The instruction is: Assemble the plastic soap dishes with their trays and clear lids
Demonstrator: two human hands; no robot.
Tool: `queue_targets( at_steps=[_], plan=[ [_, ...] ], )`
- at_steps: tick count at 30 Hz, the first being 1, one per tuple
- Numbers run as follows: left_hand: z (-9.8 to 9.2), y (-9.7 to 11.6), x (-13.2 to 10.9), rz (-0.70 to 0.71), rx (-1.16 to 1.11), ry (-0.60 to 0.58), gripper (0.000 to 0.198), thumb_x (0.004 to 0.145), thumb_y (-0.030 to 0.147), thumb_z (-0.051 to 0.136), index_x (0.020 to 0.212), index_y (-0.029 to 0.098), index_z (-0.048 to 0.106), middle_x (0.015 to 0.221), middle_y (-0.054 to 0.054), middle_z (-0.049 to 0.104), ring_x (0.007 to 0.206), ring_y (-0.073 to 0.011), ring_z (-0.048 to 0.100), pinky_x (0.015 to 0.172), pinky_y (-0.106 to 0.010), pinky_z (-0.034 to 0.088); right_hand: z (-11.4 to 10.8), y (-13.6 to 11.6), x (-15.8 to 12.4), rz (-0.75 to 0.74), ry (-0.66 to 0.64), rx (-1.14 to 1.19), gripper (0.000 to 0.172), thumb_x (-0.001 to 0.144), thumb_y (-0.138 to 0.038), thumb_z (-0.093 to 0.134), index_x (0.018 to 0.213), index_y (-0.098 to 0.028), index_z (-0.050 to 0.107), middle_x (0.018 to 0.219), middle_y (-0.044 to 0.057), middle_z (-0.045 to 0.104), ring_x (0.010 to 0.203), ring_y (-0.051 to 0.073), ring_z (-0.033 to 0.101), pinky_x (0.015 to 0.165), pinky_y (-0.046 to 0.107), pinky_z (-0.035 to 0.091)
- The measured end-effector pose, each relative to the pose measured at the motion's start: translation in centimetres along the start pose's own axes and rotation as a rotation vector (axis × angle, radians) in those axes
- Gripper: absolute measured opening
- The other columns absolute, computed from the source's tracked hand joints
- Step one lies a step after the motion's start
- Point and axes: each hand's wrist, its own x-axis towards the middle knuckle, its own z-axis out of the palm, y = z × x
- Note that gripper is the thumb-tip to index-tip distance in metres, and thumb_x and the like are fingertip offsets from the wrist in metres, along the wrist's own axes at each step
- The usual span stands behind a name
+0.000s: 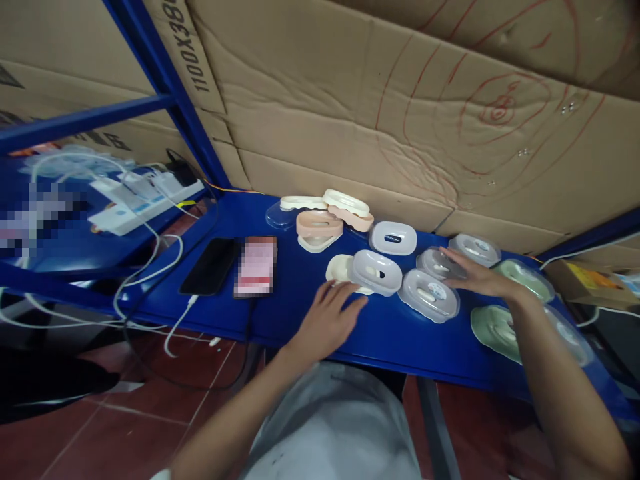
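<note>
My left hand point(333, 320) has its fingers spread at the front edge of a cream dish point(340, 268), which lies partly under a pale lilac dish point(377, 272). To the right, my right hand point(473, 273) reaches over a clear-lidded container point(434, 263), fingers apart, with the fingertips at its right side. In front of that sits a lilac dish with a clear cover point(429, 295). Another lilac dish point(393, 238) stands behind, near the cardboard. Covered green dishes point(495, 328) are partly hidden by my right forearm.
Peach point(320, 224) and cream dishes point(347, 202) stand at the back of the blue table point(300, 320). A black phone point(209, 267) and a lit phone point(255, 267) lie left, with cables and a power strip point(135, 203). Cardboard point(310, 100) stands behind.
</note>
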Motion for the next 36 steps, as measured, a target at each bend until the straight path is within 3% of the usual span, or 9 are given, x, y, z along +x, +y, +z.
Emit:
queue_targets(
  at_steps=[2,5,11,17,21,25,31,33,36],
  plan=[
    [0.1,2.2,1.2,0.161,-0.051,-0.033,0.032,0.108,0.026,0.051,0.136,0.025,0.067,0.144,-0.011,0.063,0.136,-0.0281,0.059,0.121,-0.05,0.044,-0.4,0.0,0.9,0.008,-0.047,0.007,0.102,0.084,-0.053,0.071,0.171,-0.024,0.028,0.173,0.012,0.037,0.157,0.037,0.041,0.126,0.051,0.039],
    [1.3,5.2,3.7,0.328,-0.028,-0.097,0.034,0.106,0.029,0.057,0.138,0.021,0.065,0.149,-0.014,0.06,0.138,-0.0306,0.056,0.121,-0.051,0.04,-1.0,-1.1,2.2,0.035,-0.022,0.042,0.102,0.08,-0.051,0.074,0.167,-0.015,0.036,0.168,0.017,0.045,0.15,0.039,0.049,0.126,0.049,0.037],
    [6.6,7.6,8.2,0.416,-0.058,-0.206,0.033,0.104,0.03,0.06,0.133,0.015,0.068,0.135,-0.018,0.065,0.121,-0.0317,0.066,0.102,-0.044,0.051,-2.4,-3.2,2.9,0.157,0.072,0.264,0.093,0.081,-0.064,0.076,0.159,-0.02,0.051,0.156,0.014,0.061,0.139,0.039,0.06,0.121,0.052,0.045],
    [8.9,8.4,12.0,0.397,-0.196,-0.263,0.039,0.102,0.031,0.065,0.137,0.016,0.067,0.145,-0.02,0.06,0.134,-0.0349,0.06,0.117,-0.052,0.045,-2.8,-2.9,3.3,0.216,0.214,0.35,0.073,0.092,-0.072,0.06,0.147,-0.024,0.062,0.148,0.012,0.067,0.136,0.038,0.063,0.117,0.057,0.049],
    [7.5,7.3,12.4,0.319,-0.295,-0.2,0.033,0.104,0.028,0.061,0.133,0.016,0.067,0.135,-0.015,0.065,0.12,-0.0286,0.068,0.105,-0.043,0.056,-3.3,-5.1,1.9,0.109,0.335,0.358,0.068,0.091,-0.069,0.067,0.146,-0.028,0.061,0.147,0.009,0.068,0.136,0.036,0.063,0.118,0.058,0.049],
    [3.7,5.6,10.7,0.184,-0.325,0.049,0.028,0.107,0.027,0.054,0.131,0.017,0.065,0.131,-0.013,0.066,0.117,-0.0256,0.068,0.104,-0.041,0.058,-3.0,-10.7,-0.7,-0.028,0.49,0.291,0.063,0.096,-0.06,0.069,0.149,-0.028,0.059,0.146,0.011,0.068,0.134,0.035,0.065,0.117,0.057,0.049],
    [-0.3,2.8,7.1,-0.004,-0.018,0.28,0.043,0.103,0.031,0.065,0.145,0.022,0.058,0.146,-0.019,0.058,0.136,-0.037,0.058,0.112,-0.055,0.05,1.8,-19.2,-1.2,-0.185,0.621,0.316,0.06,0.1,-0.051,0.068,0.154,-0.028,0.054,0.15,0.012,0.065,0.139,0.033,0.061,0.119,0.056,0.049],
    [-0.4,1.7,6.0,-0.008,0.069,0.289,0.052,0.102,0.036,0.067,0.151,0.025,0.054,0.158,-0.021,0.049,0.147,-0.0417,0.048,0.116,-0.06,0.045,3.4,-20.4,-0.7,-0.267,0.582,0.345,0.061,0.102,-0.049,0.065,0.158,-0.028,0.049,0.152,0.013,0.063,0.142,0.032,0.059,0.118,0.055,0.049],
    [-0.3,0.0,4.9,0.027,0.151,0.174,0.063,0.099,0.034,0.072,0.158,0.029,0.049,0.165,-0.019,0.045,0.155,-0.0455,0.037,0.121,-0.066,0.038,4.5,-20.2,-0.4,-0.43,0.413,0.296,0.058,0.109,-0.044,0.052,0.164,-0.03,0.04,0.167,0.011,0.048,0.156,0.029,0.044,0.125,0.056,0.042]
  ],
)
